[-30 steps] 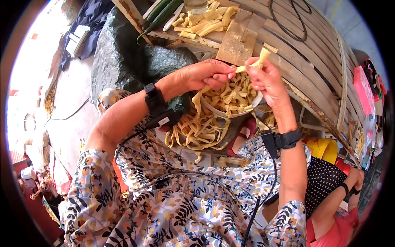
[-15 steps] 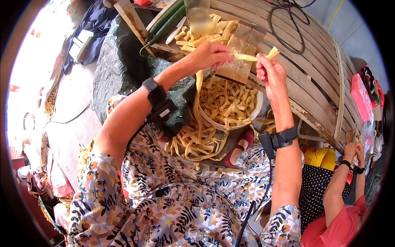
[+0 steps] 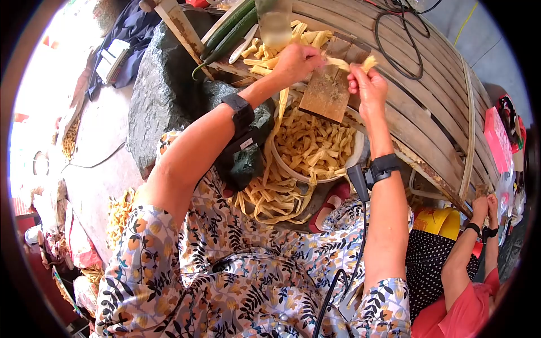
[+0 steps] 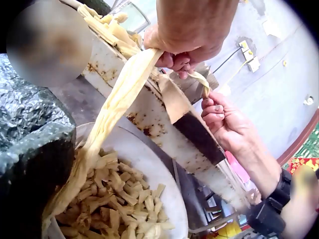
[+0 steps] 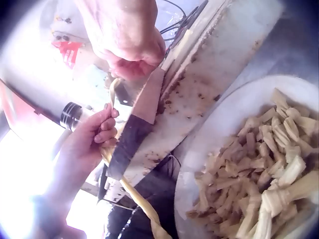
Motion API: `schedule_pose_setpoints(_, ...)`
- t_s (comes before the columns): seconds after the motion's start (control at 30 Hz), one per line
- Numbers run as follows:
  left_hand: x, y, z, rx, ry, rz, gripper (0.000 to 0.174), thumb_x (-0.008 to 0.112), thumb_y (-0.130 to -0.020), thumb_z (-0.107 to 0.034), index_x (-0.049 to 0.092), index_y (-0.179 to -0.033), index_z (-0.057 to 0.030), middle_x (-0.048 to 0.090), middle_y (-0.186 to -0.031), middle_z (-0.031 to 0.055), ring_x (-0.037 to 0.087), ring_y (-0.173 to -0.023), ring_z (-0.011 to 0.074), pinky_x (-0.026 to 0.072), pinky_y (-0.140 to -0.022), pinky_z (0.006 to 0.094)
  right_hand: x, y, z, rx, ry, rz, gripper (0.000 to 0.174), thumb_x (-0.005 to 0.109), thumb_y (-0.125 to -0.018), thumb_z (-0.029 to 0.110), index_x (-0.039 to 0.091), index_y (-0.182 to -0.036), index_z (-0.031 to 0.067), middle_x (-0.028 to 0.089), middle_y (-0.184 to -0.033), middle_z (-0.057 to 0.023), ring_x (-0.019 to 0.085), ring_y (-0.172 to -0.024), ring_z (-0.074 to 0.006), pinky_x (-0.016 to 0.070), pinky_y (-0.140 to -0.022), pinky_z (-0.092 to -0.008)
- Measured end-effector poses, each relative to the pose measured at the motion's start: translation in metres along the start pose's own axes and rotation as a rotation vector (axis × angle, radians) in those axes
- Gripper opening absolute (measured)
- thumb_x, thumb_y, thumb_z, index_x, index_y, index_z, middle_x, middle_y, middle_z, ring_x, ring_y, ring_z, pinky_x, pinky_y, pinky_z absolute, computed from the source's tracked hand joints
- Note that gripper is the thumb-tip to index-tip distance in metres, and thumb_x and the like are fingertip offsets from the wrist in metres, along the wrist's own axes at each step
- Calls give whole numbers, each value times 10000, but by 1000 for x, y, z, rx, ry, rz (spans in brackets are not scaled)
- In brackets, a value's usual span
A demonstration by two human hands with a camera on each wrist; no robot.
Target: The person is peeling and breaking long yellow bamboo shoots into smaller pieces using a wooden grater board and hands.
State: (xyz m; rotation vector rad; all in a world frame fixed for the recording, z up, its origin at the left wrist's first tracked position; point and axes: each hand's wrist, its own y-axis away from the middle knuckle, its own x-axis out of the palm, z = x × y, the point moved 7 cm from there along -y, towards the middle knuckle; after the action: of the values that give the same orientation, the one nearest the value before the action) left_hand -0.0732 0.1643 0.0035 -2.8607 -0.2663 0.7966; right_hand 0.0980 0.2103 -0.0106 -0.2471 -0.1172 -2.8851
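My left hand (image 3: 298, 63) pinches a long, pale yellow pliable strip (image 4: 119, 94) above the table edge. Its tail hangs beside the white basin (image 4: 172, 199). A short twisted stretch of the strip spans to my right hand (image 3: 367, 87), whose thumb and fingers pinch the other part, with a frayed end sticking out above. Both hands are raised near the wooden board (image 3: 326, 96) on the slatted table. Below them, the basin is heaped with short knotted yellow pieces (image 3: 313, 143).
More yellow pieces (image 3: 262, 62) lie on the slatted table (image 3: 417, 112) beside a clear jar (image 3: 274, 25) and green cucumbers (image 3: 231, 31). Loose strips (image 3: 270, 200) are piled below the basin. Dark green plastic sheeting (image 3: 158, 96) stands left; another person's arms (image 3: 462, 253) show at right.
My hands were close together over the basin, then drew apart with the strip stretched between them. They are now farther forward by the board, the left having moved rightward.
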Motion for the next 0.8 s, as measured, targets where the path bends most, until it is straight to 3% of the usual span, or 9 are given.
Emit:
schedule_pose_setpoints(0.17, -6, 12, 18, -94, 44, 9, 175, 590, -812, -194, 629, -786, -26, 530, -625, -16, 467, -549, 61, 380, -500, 206, -23, 17, 1, 11, 210, -114, 135, 616, -789, 125, 586, -813, -5, 564, -614, -32, 470, -456, -59, 371, -399, -184)
schedule_pose_setpoints(0.3, 4, 41, 1, -210, 423, 253, 185, 551, -858, -198, 544, -734, -60, 461, -590, -46, 381, -492, 25, 298, -443, 177, -17, 57, 14, 177, 249, 135, 173, 612, -801, 157, 591, -849, -8, 567, -613, -31, 485, -477, -48, 378, -417, -174)
schedule_pose_setpoints(0.4, 12, 63, -19, -154, 447, 401, 189, 543, -863, -200, 549, -737, -58, 471, -596, -48, 388, -494, 25, 300, -440, 177, -2, 92, 6, 189, 403, 342, 220, 629, -796, 178, 590, -910, -6, 575, -619, -32, 500, -495, -56, 383, -440, -175)
schedule_pose_setpoints(0.5, 16, 74, -31, -123, 336, 421, 217, 533, -868, -206, 533, -730, -38, 483, -583, -37, 396, -474, 27, 318, -432, 185, 1, 114, 31, 35, 818, 409, 268, 639, -795, 188, 580, -972, -5, 597, -658, -40, 528, -530, -66, 391, -458, -178)
schedule_pose_setpoints(0.53, 19, 78, -34, -113, 301, 440, 223, 532, -868, -209, 531, -729, -34, 486, -579, -34, 398, -470, 27, 322, -430, 187, -11, 108, 27, 77, 826, 402, 296, 654, -779, 160, 570, -1011, -4, 615, -703, -52, 555, -567, -72, 401, -477, -179)
schedule_pose_setpoints(0.6, 25, 82, -39, -64, 187, 446, 218, 535, -864, -212, 538, -744, -30, 489, -564, -30, 410, -464, 36, 346, -434, 203, -13, 109, 52, -20, 740, 276, 270, 649, -773, 105, 577, -1012, 3, 616, -733, -36, 565, -590, -63, 411, -498, -173)
schedule_pose_setpoints(0.7, 39, 93, -50, 1, 135, 503, 218, 531, -870, -227, 571, -806, -23, 497, -586, -29, 433, -493, 49, 371, -463, 213, 3, 108, 41, 102, 391, 313, 214, 630, -773, 55, 595, -979, 15, 606, -740, -5, 563, -595, -54, 418, -512, -166)
schedule_pose_setpoints(0.8, 39, 99, -56, -147, 430, 614, 239, 526, -879, -244, 589, -883, -14, 502, -617, -29, 439, -522, 52, 375, -487, 203, -2, 99, 42, -67, 395, 330, 147, 591, -789, 20, 615, -934, 24, 600, -760, 10, 559, -588, -47, 416, -508, -157)
